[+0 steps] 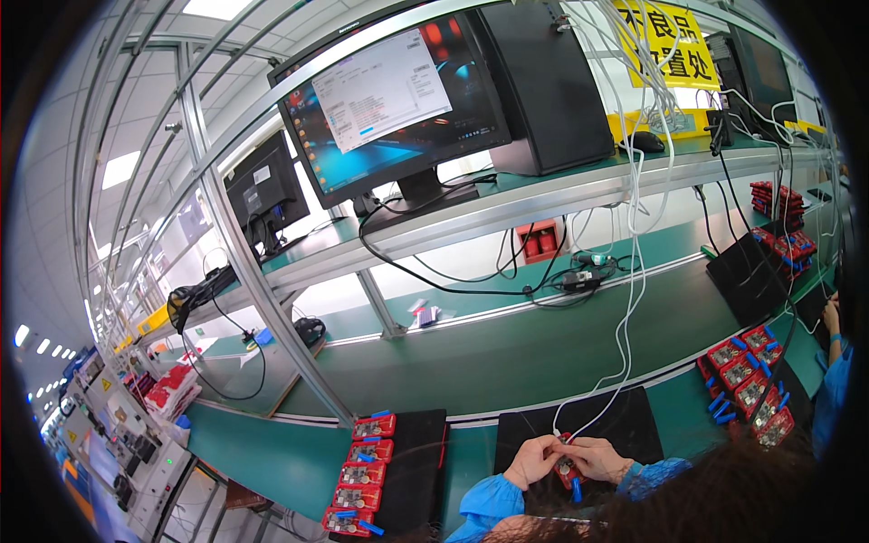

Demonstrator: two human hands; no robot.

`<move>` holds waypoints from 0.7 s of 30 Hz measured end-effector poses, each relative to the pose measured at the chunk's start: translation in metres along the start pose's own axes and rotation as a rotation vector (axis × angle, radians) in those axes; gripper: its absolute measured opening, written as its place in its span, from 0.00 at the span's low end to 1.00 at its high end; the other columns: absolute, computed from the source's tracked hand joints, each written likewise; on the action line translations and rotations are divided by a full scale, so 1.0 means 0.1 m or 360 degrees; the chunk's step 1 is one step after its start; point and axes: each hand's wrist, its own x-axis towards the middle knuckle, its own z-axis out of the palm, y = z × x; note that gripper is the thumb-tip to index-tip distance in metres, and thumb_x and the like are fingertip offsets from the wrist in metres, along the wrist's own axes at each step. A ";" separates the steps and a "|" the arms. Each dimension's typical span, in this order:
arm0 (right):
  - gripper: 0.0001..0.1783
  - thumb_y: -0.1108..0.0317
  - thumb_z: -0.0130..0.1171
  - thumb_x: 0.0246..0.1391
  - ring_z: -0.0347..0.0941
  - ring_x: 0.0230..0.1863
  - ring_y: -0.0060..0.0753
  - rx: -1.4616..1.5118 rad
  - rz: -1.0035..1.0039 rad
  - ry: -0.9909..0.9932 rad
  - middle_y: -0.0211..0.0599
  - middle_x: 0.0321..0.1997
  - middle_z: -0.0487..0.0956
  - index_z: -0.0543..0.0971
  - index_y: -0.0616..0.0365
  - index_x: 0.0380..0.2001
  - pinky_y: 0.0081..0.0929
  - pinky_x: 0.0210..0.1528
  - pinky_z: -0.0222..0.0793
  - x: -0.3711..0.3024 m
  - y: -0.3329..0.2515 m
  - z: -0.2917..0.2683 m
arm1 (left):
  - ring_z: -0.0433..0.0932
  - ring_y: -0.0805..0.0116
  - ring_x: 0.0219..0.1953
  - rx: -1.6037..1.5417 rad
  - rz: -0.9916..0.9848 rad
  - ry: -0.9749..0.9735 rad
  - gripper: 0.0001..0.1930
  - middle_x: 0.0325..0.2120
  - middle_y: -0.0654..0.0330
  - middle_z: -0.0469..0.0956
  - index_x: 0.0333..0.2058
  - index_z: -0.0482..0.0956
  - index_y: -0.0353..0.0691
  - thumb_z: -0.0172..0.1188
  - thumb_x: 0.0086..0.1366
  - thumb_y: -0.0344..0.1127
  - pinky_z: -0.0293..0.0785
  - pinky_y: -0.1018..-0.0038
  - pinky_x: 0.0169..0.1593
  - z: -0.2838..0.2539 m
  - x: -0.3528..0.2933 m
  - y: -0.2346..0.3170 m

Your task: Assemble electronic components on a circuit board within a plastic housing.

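Observation:
Low in the head view, a circuit board in a red tray [568, 469] lies on a black mat [516, 431], partly covered by my fingers. A blue piece [577, 490] sticks out of its near end. My left hand [532, 462] is closed, its fingertips pinched at the board's far end by the plug of a white cable [623, 348]. From the other side my right hand [599, 459] has its fingers bent over the same board, thumb and fingertips close together. A second white cable runs down to the same spot. The exact contact points are hidden by the fingers.
Several red trays with boards [358, 475] stand in a column at left beside another black mat [407, 480]. More trays [753, 389] lie at right, near a co-worker's hand [831, 315]. A shelf above carries a monitor [389, 100] and a black computer case [548, 86].

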 end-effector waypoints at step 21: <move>0.08 0.71 0.60 0.49 0.78 0.27 0.41 -0.0191 0.0081 0.0126 0.36 0.26 0.79 0.78 0.53 0.35 0.34 0.29 0.74 0.00 -0.04 0.02 | 0.74 0.72 0.22 0.0128 0.0108 0.0120 0.04 0.22 0.60 0.76 0.33 0.78 0.36 0.62 0.59 0.29 0.71 0.76 0.28 0.04 -0.02 0.02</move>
